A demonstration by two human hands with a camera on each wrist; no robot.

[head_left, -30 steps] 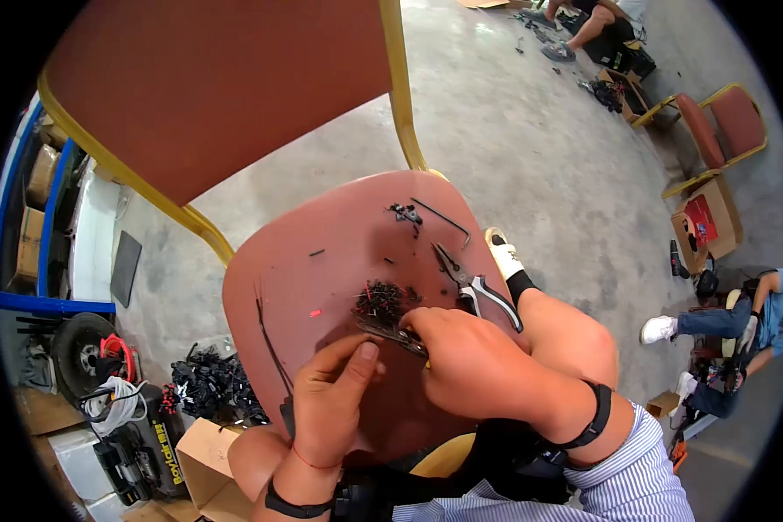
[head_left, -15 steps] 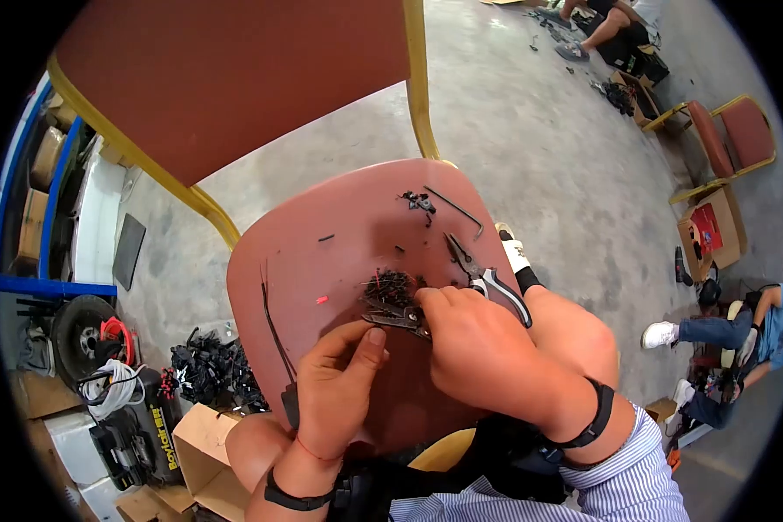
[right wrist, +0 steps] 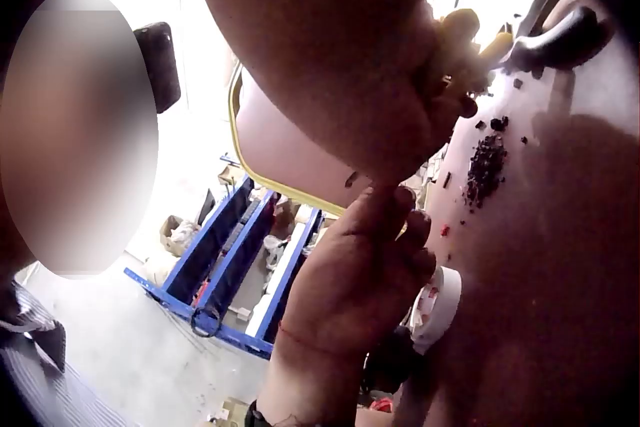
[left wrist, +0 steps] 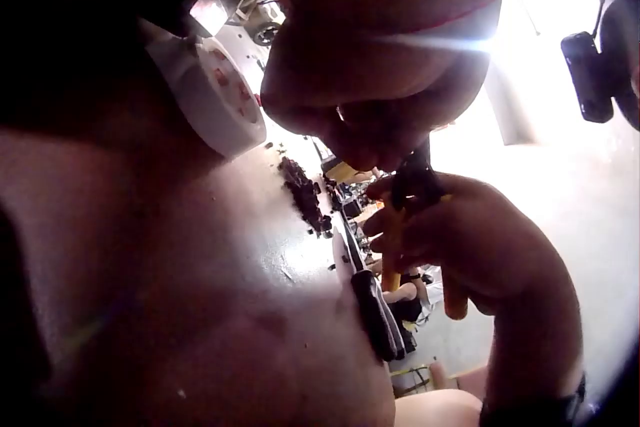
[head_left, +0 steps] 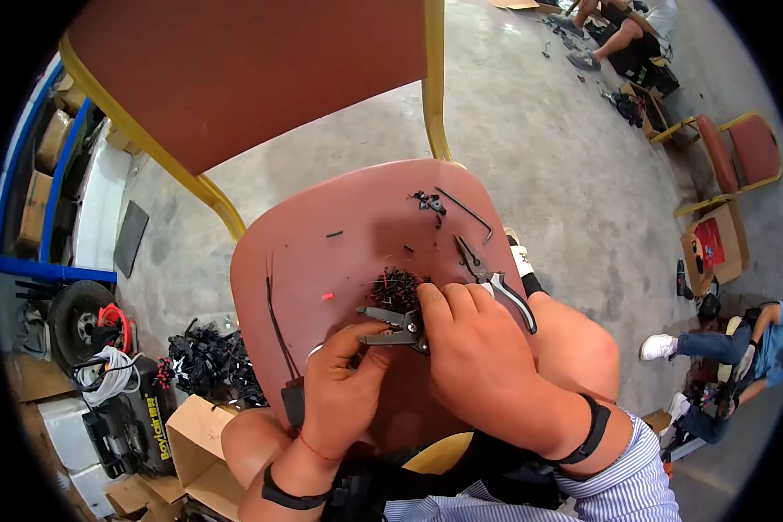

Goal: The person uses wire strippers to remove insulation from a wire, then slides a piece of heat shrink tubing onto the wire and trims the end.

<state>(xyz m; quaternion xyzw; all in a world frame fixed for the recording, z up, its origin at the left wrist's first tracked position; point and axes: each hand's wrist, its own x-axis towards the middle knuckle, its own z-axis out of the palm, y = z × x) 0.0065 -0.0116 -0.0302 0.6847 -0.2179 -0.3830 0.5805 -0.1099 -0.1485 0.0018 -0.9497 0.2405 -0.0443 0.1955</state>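
My right hand (head_left: 483,348) grips wire strippers (head_left: 390,339) with dark jaws spread apart, pointing left; their yellow handles (left wrist: 393,262) show in the left wrist view. At the jaw tips, my left hand (head_left: 344,378) has thumb and fingers curled together around a small dark piece, mostly hidden by the fingers. Just beyond the strippers, a heap of tiny black bits (head_left: 396,285) with some red lies on the red-brown chair seat (head_left: 322,204). A black box (head_left: 293,404) with two thin dark wires (head_left: 276,313) lies beside the left hand.
Long-nose pliers (head_left: 500,287) lie to the right of the heap, with a hex key (head_left: 468,213) and small black parts (head_left: 428,204) farther back. A white tape roll (right wrist: 440,305) sits near the left hand. The chair's backrest (head_left: 252,70) rises beyond the seat.
The stripper jaws, close together a second ago, have spread wide. Both hands stay near the heap, the left fingers still by the jaw tips. The head view has shifted slightly.
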